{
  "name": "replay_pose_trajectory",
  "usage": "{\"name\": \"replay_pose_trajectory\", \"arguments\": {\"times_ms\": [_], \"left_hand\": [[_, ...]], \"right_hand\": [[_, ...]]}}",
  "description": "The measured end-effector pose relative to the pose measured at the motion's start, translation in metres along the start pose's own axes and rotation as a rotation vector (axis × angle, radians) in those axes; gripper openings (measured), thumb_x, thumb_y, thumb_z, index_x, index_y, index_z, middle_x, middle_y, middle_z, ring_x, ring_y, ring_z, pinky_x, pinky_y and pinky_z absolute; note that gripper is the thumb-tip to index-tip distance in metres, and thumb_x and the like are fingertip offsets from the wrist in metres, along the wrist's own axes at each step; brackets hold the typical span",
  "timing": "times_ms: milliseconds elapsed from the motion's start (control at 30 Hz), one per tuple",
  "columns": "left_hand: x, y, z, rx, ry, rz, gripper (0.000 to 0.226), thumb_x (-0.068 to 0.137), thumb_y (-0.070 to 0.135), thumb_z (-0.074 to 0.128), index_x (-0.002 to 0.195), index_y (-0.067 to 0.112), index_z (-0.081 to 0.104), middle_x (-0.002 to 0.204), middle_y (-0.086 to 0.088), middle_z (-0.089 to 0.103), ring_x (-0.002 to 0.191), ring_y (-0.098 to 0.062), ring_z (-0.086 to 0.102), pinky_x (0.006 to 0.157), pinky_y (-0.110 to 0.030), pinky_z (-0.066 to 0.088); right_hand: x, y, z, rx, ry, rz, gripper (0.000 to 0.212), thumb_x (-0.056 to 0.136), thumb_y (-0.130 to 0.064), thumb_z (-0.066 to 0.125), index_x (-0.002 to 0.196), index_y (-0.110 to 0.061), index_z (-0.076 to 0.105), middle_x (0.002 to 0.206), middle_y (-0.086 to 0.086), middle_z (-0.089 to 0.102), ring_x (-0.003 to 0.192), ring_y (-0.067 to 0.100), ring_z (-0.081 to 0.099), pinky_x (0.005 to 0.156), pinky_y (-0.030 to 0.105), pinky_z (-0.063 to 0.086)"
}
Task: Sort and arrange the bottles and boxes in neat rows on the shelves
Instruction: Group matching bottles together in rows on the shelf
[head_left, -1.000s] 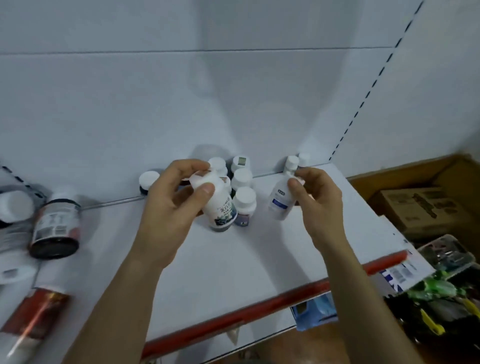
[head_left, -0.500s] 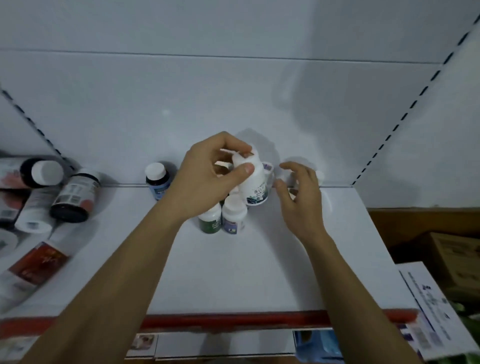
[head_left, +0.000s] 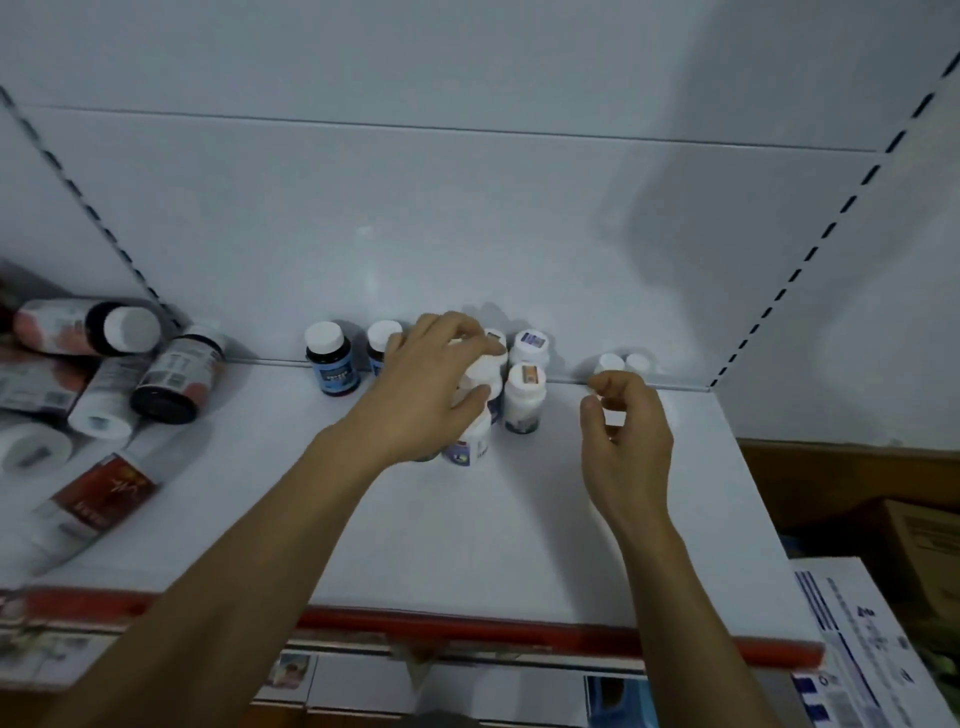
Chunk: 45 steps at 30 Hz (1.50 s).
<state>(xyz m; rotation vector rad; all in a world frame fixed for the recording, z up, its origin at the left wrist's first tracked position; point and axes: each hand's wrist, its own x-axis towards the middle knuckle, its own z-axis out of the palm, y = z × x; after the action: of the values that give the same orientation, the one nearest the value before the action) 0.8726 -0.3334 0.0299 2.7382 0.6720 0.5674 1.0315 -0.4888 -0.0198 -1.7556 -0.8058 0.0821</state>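
Fingers (head_left: 457, 326) of the left hand (head_left: 426, 395) curl over the top of a white plastic bottle with a white cap (head_left: 488, 373). The thumb presses its near side as the bottle sits in the upright cluster at the far middle of the white shelf board (head_left: 519, 530). The right hand (head_left: 626, 447) hovers just right of the cluster, fingers loosely curled and holding nothing visible.

I judge the sorting to be at an early stage. Two dark bottles with blue labels (head_left: 331, 361) stand at the far wall, left of the cluster. A white bottle with an orange sticker on its cap (head_left: 524, 402) and a purple-labelled bottle (head_left: 467, 444) stand upright in the cluster. Two small white-capped bottles (head_left: 609, 362) stand at the far right. The cluster is bunched, not yet in a clean row. On the left, a heap of red-and-black labelled bottles (head_left: 166, 374) lies toppled on its sides. A white-and-blue carton (head_left: 857, 649) sits off the shelf at the near right.

Half a second ago the left hand held its bottle raised above the cluster; now the bottle is down among the others. The right hand, then stretched towards the far wall, has drawn back nearer. A second ago it held a small blue-labelled bottle, which it no longer has.
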Motion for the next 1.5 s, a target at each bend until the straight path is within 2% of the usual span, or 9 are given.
{"name": "replay_pose_trajectory", "arguments": {"times_ms": [133, 433, 633, 733, 833, 1067, 1200, 1333, 1500], "left_hand": [[-0.067, -0.047, -0.026, 0.033, 0.219, -0.214, 0.031, 0.088, 0.029, 0.062, 0.119, 0.028, 0.065, 0.124, 0.004, 0.055, 0.117, -0.025, 0.051, 0.095, -0.049, 0.042], [-0.205, -0.124, -0.100, 0.263, 0.330, -0.734, 0.031, 0.089, 0.020, 0.071, 0.119, 0.025, 0.065, 0.125, -0.003, 0.057, 0.115, -0.033, 0.052, 0.090, -0.053, 0.045], [-0.259, -0.148, -0.116, 0.171, 0.008, -0.885, 0.061, 0.092, 0.055, 0.063, 0.145, 0.035, 0.041, 0.142, 0.003, 0.048, 0.126, -0.023, 0.047, 0.101, -0.049, 0.044], [-0.267, -0.168, -0.112, 0.098, -0.014, -0.846, 0.060, 0.096, 0.048, 0.062, 0.148, 0.036, 0.035, 0.141, 0.003, 0.048, 0.124, -0.022, 0.049, 0.100, -0.045, 0.046], [-0.266, -0.194, -0.115, 0.156, 0.031, -0.699, 0.061, 0.094, 0.039, 0.067, 0.148, 0.031, 0.041, 0.145, 0.002, 0.045, 0.126, -0.025, 0.048, 0.099, -0.047, 0.048], [-0.206, -0.262, -0.172, 0.146, 0.273, -0.313, 0.045, 0.089, 0.030, 0.059, 0.132, 0.019, 0.057, 0.127, -0.002, 0.056, 0.117, -0.026, 0.054, 0.091, -0.049, 0.049], [-0.142, -0.298, -0.185, 0.305, -0.019, -0.232, 0.071, 0.087, 0.012, 0.067, 0.151, 0.025, 0.040, 0.152, -0.003, 0.043, 0.140, -0.026, 0.038, 0.110, -0.048, 0.029], [-0.112, -0.324, -0.177, 0.424, -0.279, -0.154, 0.070, 0.090, 0.020, 0.069, 0.152, 0.028, 0.036, 0.146, -0.005, 0.047, 0.130, -0.029, 0.046, 0.106, -0.046, 0.034], [-0.129, -0.320, -0.207, 0.088, -0.012, -0.110, 0.073, 0.082, 0.024, 0.080, 0.144, 0.026, 0.043, 0.132, -0.003, 0.056, 0.119, -0.028, 0.055, 0.097, -0.048, 0.047]], "right_hand": [[-0.011, -0.026, 0.021, 0.005, -0.024, -0.164, 0.020, 0.098, -0.009, 0.059, 0.108, -0.026, 0.061, 0.105, -0.015, 0.059, 0.103, 0.010, 0.055, 0.086, 0.037, 0.050], [-0.037, -0.110, 0.130, 0.059, -0.335, -0.493, 0.021, 0.092, -0.011, 0.058, 0.112, -0.014, 0.064, 0.106, -0.003, 0.058, 0.098, 0.013, 0.052, 0.087, 0.014, 0.038], [-0.058, -0.155, 0.255, 0.048, -0.837, -0.307, 0.038, 0.102, -0.030, 0.055, 0.138, -0.023, 0.045, 0.122, 0.002, 0.058, 0.097, 0.015, 0.060, 0.079, 0.024, 0.043], [-0.057, -0.173, 0.318, -0.001, -0.939, -0.085, 0.070, 0.096, -0.053, 0.056, 0.152, -0.025, 0.024, 0.132, 0.010, 0.059, 0.113, 0.025, 0.061, 0.089, 0.034, 0.051], [-0.055, -0.182, 0.357, -0.148, -0.892, 0.075, 0.101, 0.079, -0.072, 0.064, 0.155, -0.028, 0.014, 0.144, 0.015, 0.048, 0.124, 0.035, 0.055, 0.100, 0.049, 0.049], [-0.063, -0.181, 0.358, 0.110, -0.742, 0.351, 0.078, 0.091, -0.026, 0.067, 0.154, -0.023, 0.021, 0.116, 0.000, 0.057, 0.099, 0.020, 0.062, 0.085, 0.036, 0.050], [-0.078, -0.183, 0.336, 0.386, -0.489, 0.470, 0.066, 0.093, -0.007, 0.063, 0.148, -0.027, 0.033, 0.121, -0.002, 0.061, 0.099, 0.012, 0.065, 0.077, 0.030, 0.055], [-0.096, -0.191, 0.319, 0.519, -0.328, 0.436, 0.058, 0.088, 0.001, 0.065, 0.132, -0.030, 0.046, 0.116, -0.001, 0.065, 0.107, 0.019, 0.066, 0.087, 0.043, 0.059], [-0.116, -0.204, 0.301, 0.741, -0.196, 0.525, 0.062, 0.075, 0.001, 0.073, 0.131, -0.018, 0.053, 0.120, 0.010, 0.065, 0.114, 0.034, 0.064, 0.083, 0.048, 0.059]]}}
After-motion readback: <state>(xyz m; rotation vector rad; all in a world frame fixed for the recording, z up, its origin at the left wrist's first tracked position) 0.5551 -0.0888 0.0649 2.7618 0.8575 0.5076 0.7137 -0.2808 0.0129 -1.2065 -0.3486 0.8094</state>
